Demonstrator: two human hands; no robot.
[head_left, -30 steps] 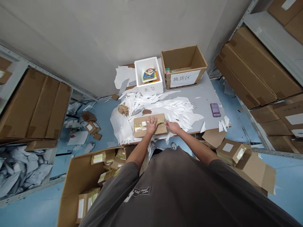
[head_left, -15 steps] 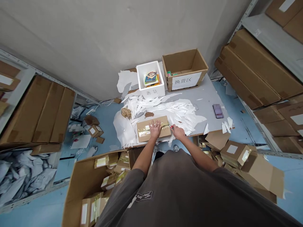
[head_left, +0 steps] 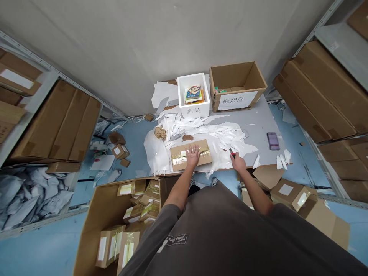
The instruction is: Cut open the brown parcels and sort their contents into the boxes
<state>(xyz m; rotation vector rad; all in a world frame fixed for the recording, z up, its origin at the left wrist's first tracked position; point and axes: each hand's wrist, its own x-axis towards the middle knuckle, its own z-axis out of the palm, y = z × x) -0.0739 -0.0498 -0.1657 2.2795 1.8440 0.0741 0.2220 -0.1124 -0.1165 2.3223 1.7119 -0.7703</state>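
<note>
A taped cardboard box point(head_left: 178, 161) lies at the front edge of the table point(head_left: 253, 124). My left hand point(head_left: 192, 156) rests flat on its top, fingers spread. To the right of the box and apart from it, my right hand point(head_left: 238, 162) is closed around a red and black box cutter point(head_left: 232, 153), whose tip points away from me. White paper scraps point(head_left: 227, 132) are strewn behind and beside the box. A crumpled brown paper wad point(head_left: 160, 133) sits among them.
At the back stand a white foam box point(head_left: 194, 111) with books and an open carton point(head_left: 238, 100) with a paper sign. A purple, pixelated object point(head_left: 273, 141) lies at right. A large carton point(head_left: 94, 214) of parcels stands below left; shelves flank both sides.
My right hand has moved right with the box cutter, away from the end of the box. My left hand stays on the box. The whole view has shifted slightly.
</note>
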